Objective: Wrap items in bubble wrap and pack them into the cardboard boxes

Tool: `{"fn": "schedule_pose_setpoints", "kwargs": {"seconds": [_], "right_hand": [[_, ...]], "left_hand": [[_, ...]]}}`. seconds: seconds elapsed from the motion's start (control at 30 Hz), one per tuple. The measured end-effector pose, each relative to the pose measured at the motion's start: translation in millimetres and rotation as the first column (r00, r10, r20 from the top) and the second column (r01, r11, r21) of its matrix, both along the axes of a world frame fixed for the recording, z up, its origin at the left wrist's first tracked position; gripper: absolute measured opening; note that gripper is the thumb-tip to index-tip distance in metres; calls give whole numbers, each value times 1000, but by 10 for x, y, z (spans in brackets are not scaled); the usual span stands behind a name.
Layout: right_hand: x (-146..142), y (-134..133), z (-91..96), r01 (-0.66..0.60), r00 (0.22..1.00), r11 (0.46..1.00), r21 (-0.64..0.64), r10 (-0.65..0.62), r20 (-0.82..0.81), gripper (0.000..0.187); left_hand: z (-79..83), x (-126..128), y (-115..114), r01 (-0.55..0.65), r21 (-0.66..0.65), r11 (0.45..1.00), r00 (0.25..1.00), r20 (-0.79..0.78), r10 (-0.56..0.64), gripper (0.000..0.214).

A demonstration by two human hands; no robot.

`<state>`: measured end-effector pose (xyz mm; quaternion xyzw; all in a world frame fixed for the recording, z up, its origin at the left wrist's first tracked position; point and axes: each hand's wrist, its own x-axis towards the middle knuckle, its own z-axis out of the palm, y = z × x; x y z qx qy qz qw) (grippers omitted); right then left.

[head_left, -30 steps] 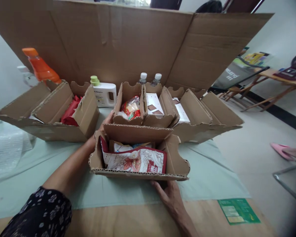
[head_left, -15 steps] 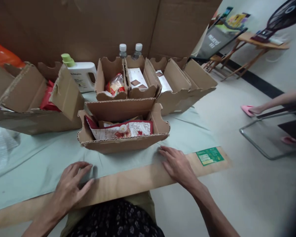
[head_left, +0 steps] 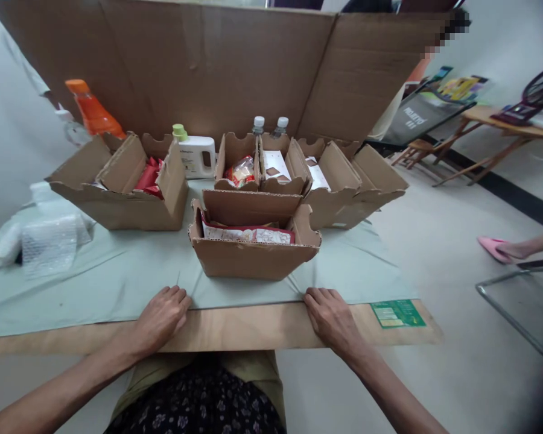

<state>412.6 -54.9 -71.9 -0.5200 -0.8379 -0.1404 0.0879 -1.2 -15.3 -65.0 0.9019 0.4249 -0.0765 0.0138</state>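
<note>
My left hand [head_left: 163, 316] and my right hand [head_left: 332, 319] rest knuckles-up on the near edge of a pale green sheet [head_left: 117, 283] that covers a wooden board [head_left: 244, 328]. The fingers of both are curled onto the sheet's edge, and creases fan out from the fingertips. Between and just beyond the hands stands a cardboard tray [head_left: 253, 258] holding a red and white packet [head_left: 247, 234]. Neither hand touches the tray.
Behind it stand more trays with a snack bag [head_left: 241, 171] and white boxes [head_left: 275, 165]; a larger tray [head_left: 117, 208] stands left. An orange bottle [head_left: 93, 114], a white jug [head_left: 196, 155], bubble wrap [head_left: 49, 241] and a tall cardboard wall [head_left: 253, 66] surround them. Another person's foot in a pink slipper [head_left: 495, 248] is at right.
Both hands have let go of the front tray and drawn back to the sheet's near edge, where their fingers have curled. The tray now stands on the sheet.
</note>
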Motion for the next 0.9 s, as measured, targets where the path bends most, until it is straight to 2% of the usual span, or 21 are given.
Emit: {"fn": "schedule_pose_setpoints", "kwargs": {"seconds": [0.17, 0.27, 0.33, 0.4, 0.47, 0.53, 0.6, 0.67, 0.77, 0.9], "right_hand": [[15, -170, 32, 18, 999, 998, -60, -21, -49, 26], [72, -246, 58, 6, 988, 996, -88, -20, -155, 23], [93, -257, 112, 31, 961, 994, -102, -58, -271, 22], [62, -213, 195, 81, 905, 988, -134, -130, -406, 28], [-28, -105, 284, 105, 824, 976, -193, -194, -532, 38], [-153, 51, 350, 101, 750, 962, -254, -242, -615, 46], [-272, 225, 375, 110, 696, 950, -291, -283, -660, 49], [-352, 387, 360, 147, 647, 947, -285, -310, -697, 49], [-379, 574, 300, 221, 579, 939, -263, -343, -739, 47], [-323, 678, 217, 278, 524, 903, -327, -428, -736, 49]], "left_hand": [[-54, -95, -118, 24, -95, 995, 999, 32, -21, 20], [-16, -184, -151, -9, -148, 989, 976, 215, 41, 16], [51, -201, -129, -61, -201, 978, 896, 420, 142, 17], [136, -145, -73, -159, -260, 952, 752, 593, 288, 31], [216, -3, 5, -247, -329, 912, 599, 688, 410, 45], [274, 197, 85, -246, -388, 888, 481, 747, 459, 58], [299, 403, 159, -185, -415, 891, 392, 800, 454, 62], [295, 566, 228, -129, -415, 901, 332, 838, 434, 61], [257, 699, 339, -119, -423, 899, 284, 853, 439, 68], [193, 710, 441, -154, -516, 842, 260, 801, 539, 76]]}}
